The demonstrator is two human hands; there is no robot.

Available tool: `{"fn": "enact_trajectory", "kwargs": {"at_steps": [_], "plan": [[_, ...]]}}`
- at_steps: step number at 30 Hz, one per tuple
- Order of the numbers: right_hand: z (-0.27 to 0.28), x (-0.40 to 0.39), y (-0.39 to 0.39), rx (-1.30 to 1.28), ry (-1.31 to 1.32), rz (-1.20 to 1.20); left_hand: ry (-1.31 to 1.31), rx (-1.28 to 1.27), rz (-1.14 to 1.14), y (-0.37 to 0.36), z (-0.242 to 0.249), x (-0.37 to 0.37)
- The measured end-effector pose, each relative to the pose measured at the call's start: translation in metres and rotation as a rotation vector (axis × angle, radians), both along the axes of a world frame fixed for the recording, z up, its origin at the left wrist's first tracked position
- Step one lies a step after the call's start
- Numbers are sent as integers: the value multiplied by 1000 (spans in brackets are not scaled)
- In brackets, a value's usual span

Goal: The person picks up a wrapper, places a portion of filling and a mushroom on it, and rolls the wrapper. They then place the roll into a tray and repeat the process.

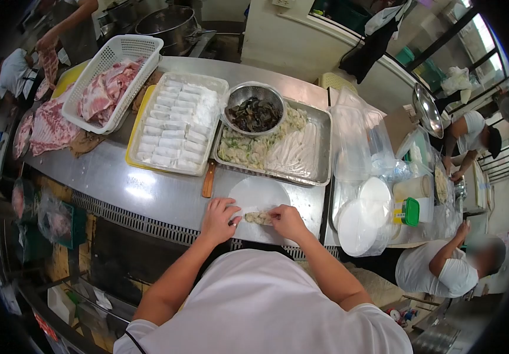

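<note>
A round white wrapper sheet (pixel 260 192) lies flat on the steel table. On its near part is a small strip of pale filling (pixel 257 218). My right hand (pixel 287 223) touches the right end of that filling with fingertips pinched together. At the left edge of the sheet is my left hand (pixel 220 221), its fingers apart and curved, holding nothing. Beyond the sheet stands a metal tray (pixel 329 147) of chopped filling, with a steel bowl (pixel 282 109) of dark pieces on its left part. Left of it, a white tray (pixel 222 97) holds rows of white rolls.
A wooden handle (pixel 208 180) lies left of the sheet. Further left are raw meat (pixel 53 127) and a white basket (pixel 154 50) of meat. Stacked round sheets (pixel 354 221) and a green-lidded container (pixel 410 211) are at right. Co-workers (pixel 437 268) stand at both sides.
</note>
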State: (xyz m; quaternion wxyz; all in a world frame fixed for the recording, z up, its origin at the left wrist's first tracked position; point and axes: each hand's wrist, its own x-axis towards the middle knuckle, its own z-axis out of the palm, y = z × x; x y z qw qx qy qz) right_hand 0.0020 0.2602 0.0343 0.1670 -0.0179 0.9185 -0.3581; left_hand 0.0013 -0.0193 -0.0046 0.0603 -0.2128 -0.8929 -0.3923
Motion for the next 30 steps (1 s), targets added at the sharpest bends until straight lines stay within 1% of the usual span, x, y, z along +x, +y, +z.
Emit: {"fn": "enact_trajectory", "kwargs": {"at_steps": [3, 6, 8, 9, 11, 13, 16, 21, 23, 26, 29, 30], "plan": [[31, -18, 2, -82, 43, -81, 21, -20, 2, 2, 9, -2], [68, -58, 1, -133, 109, -121, 40, -58, 12, 4, 8, -3], [95, -94, -2, -105, 154, -136, 28, -92, 25, 5, 4, -1], [103, -114, -3, -111, 175, -154, 19, -94, 22, 5, 2, -1], [109, -157, -2, -173, 253, -125, 3, -97, 20, 5, 0, -2], [110, -203, -6, -165, 361, -72, 0, -95, 24, 5, 1, -2], [124, -259, -21, -31, 328, -21, 2, -92, 36, 5, 1, -2], [107, -324, -35, 159, 369, 145, 11, -87, 54, 5, 2, -4], [102, -338, -42, 240, 358, 203, 7, -81, 65, 5, 3, -3], [87, -353, -53, 447, 257, 408, -5, -82, 65, 4, 0, -2], [84, -350, -71, 702, 204, 496, -17, -91, 59, 4, 2, -3], [87, -348, -75, 718, 202, 509, -14, -86, 59, 4, 4, -2]]}}
